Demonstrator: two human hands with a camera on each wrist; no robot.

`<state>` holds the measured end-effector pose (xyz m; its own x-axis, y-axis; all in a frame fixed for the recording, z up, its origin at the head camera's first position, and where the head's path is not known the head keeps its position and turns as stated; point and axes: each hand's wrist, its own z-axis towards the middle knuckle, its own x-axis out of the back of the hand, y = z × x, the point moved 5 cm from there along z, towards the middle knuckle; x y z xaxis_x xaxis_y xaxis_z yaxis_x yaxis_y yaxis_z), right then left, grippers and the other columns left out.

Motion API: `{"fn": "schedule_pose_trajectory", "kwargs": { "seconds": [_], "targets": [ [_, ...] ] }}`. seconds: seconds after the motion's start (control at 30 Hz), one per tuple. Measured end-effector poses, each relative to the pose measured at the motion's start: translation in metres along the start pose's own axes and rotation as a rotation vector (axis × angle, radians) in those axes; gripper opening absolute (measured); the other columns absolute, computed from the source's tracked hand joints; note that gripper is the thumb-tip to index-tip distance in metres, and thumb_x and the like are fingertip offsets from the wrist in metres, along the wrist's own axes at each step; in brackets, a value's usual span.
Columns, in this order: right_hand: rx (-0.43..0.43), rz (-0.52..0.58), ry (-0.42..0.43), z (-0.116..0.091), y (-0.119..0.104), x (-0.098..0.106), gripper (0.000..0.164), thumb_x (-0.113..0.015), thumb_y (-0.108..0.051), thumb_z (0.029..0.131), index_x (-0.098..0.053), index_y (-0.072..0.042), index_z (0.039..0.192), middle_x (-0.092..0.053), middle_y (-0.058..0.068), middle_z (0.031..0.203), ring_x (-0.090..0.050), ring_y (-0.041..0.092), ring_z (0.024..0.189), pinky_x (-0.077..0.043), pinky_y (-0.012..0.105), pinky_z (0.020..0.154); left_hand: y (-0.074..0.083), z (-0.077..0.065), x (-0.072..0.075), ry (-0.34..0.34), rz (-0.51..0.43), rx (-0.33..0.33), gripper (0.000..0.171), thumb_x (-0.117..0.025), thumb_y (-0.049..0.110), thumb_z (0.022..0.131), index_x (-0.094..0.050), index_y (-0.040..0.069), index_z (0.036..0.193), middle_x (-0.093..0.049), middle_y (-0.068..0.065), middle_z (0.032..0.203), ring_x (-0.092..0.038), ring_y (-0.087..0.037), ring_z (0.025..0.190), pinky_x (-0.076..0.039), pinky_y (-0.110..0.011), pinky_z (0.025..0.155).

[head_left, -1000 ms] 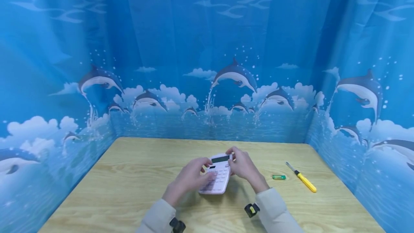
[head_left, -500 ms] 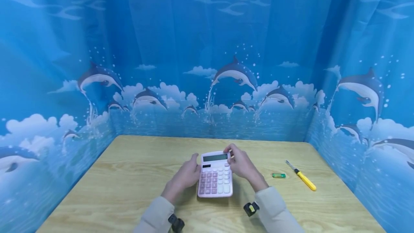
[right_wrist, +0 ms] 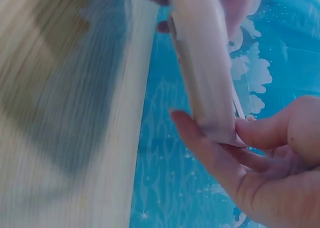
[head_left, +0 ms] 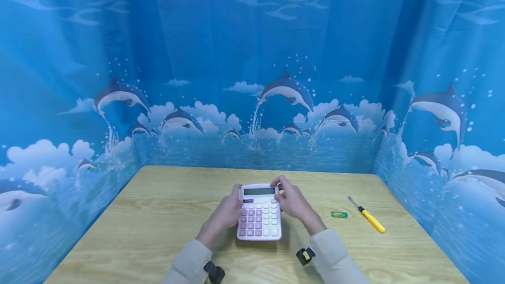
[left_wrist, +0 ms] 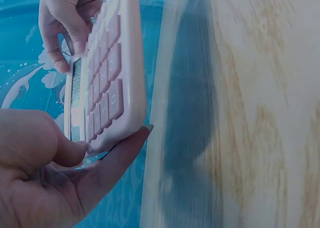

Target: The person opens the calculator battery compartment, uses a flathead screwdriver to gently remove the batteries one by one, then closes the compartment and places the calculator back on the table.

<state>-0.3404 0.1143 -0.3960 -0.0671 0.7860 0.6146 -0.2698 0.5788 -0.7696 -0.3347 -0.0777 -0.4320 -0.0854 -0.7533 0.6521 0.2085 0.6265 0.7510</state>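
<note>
A pink calculator (head_left: pixel 259 212) with a grey display and pale and mauve keys is held up off the table, its keys facing the person. My left hand (head_left: pixel 226 210) grips its left edge, thumb on the front and fingers behind, as the calculator's side (left_wrist: pixel 131 63) in the left wrist view shows. At the upper right corner my right hand (head_left: pixel 293 200) pinches it. In the right wrist view the right hand (right_wrist: pixel 260 163) has its thumb on one side of the calculator (right_wrist: pixel 207 68) and fingers on the other. Its back is mostly hidden.
A green battery (head_left: pixel 339 214) lies on the wooden table (head_left: pixel 177 214) to the right of the hands. Beyond it is a screwdriver (head_left: pixel 371 219) with a yellow handle. A blue dolphin-print curtain (head_left: pixel 252 78) stands around the table's back and sides.
The calculator has turned to face the person more squarely and shifted a little left. My left hand has moved from across its keys to its left edge; the right hand keeps its corner grip.
</note>
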Motion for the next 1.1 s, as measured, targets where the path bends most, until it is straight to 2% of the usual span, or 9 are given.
{"fn": "schedule_pose_trajectory", "kwargs": {
  "seconds": [0.27,0.33,0.47,0.57,0.63,0.73,0.8,0.93,1.1],
  "targets": [
    [-0.008,-0.034,-0.015,0.000,0.002,-0.002,0.025,-0.052,0.007,0.100,-0.053,-0.008,0.120,-0.063,0.028,0.126,-0.072,0.025,0.084,-0.061,0.032,0.056,0.003,0.001,0.003,-0.011,-0.004,0.009,0.054,-0.049,-0.001,0.102,-0.030,0.003,0.153,-0.070,-0.022,0.105,-0.070,-0.029,0.094,-0.060,-0.045,0.084],
    [-0.002,-0.046,-0.017,0.000,0.003,-0.002,0.027,-0.051,0.008,0.100,-0.053,-0.008,0.121,-0.063,0.028,0.126,-0.072,0.026,0.085,-0.060,0.030,0.056,0.002,0.000,0.003,-0.018,-0.016,0.020,0.054,-0.049,0.000,0.103,-0.030,0.004,0.154,-0.070,-0.020,0.105,-0.069,-0.026,0.092,-0.060,-0.041,0.080],
    [-0.003,-0.072,-0.025,0.001,0.004,-0.003,0.030,-0.050,0.009,0.100,-0.052,-0.009,0.123,-0.061,0.029,0.130,-0.071,0.032,0.097,-0.060,0.028,0.060,0.002,-0.002,0.002,-0.043,-0.076,0.035,0.055,-0.048,-0.001,0.103,-0.028,0.006,0.154,-0.068,-0.021,0.104,-0.068,-0.023,0.083,-0.061,-0.038,0.063],
    [0.003,-0.093,-0.027,0.001,0.006,-0.002,0.036,-0.052,0.011,0.098,-0.051,-0.010,0.127,-0.060,0.031,0.135,-0.070,0.039,0.107,-0.061,0.033,0.068,0.002,-0.003,0.003,-0.055,-0.133,0.035,0.056,-0.047,-0.002,0.103,-0.027,0.008,0.155,-0.067,-0.023,0.103,-0.065,-0.022,0.071,-0.060,-0.041,0.053],
    [0.003,-0.108,-0.030,0.001,0.007,-0.002,0.043,-0.054,0.011,0.096,-0.049,-0.010,0.134,-0.059,0.032,0.138,-0.068,0.043,0.115,-0.062,0.043,0.082,0.002,-0.003,0.005,-0.058,-0.148,0.032,0.057,-0.048,-0.002,0.103,-0.027,0.009,0.155,-0.067,-0.022,0.102,-0.064,-0.021,0.067,-0.060,-0.041,0.052],
    [0.007,-0.124,-0.041,0.001,0.008,-0.003,0.056,-0.057,0.011,0.095,-0.043,-0.007,0.146,-0.057,0.032,0.142,-0.062,0.046,0.126,-0.055,0.054,0.101,0.002,-0.002,0.007,-0.061,-0.157,0.046,0.058,-0.048,-0.001,0.103,-0.026,0.010,0.156,-0.067,-0.021,0.102,-0.063,-0.021,0.066,-0.060,-0.042,0.053],
    [-0.007,-0.131,-0.053,0.001,0.008,-0.004,0.060,-0.058,0.009,0.096,-0.039,-0.006,0.151,-0.057,0.032,0.143,-0.059,0.046,0.131,-0.051,0.057,0.107,0.002,-0.001,0.008,-0.062,-0.159,0.059,0.058,-0.048,-0.001,0.104,-0.026,0.012,0.156,-0.067,-0.020,0.102,-0.064,-0.021,0.068,-0.061,-0.041,0.054],
    [-0.046,-0.139,-0.074,0.001,0.009,-0.006,0.058,-0.056,0.005,0.099,-0.038,-0.004,0.153,-0.061,0.030,0.137,-0.063,0.042,0.124,-0.056,0.051,0.100,0.003,-0.001,0.008,-0.052,-0.160,0.075,0.059,-0.048,0.000,0.104,-0.026,0.013,0.156,-0.066,-0.020,0.104,-0.064,-0.021,0.071,-0.061,-0.041,0.055],
    [-0.118,-0.119,-0.106,-0.001,0.012,-0.009,0.062,-0.055,0.006,0.099,-0.033,0.002,0.156,-0.063,0.031,0.131,-0.069,0.033,0.106,-0.062,0.040,0.081,0.001,-0.003,0.007,-0.043,-0.167,0.074,0.059,-0.048,-0.001,0.103,-0.026,0.013,0.156,-0.066,-0.020,0.103,-0.063,-0.022,0.069,-0.060,-0.040,0.054]
  ]
}}
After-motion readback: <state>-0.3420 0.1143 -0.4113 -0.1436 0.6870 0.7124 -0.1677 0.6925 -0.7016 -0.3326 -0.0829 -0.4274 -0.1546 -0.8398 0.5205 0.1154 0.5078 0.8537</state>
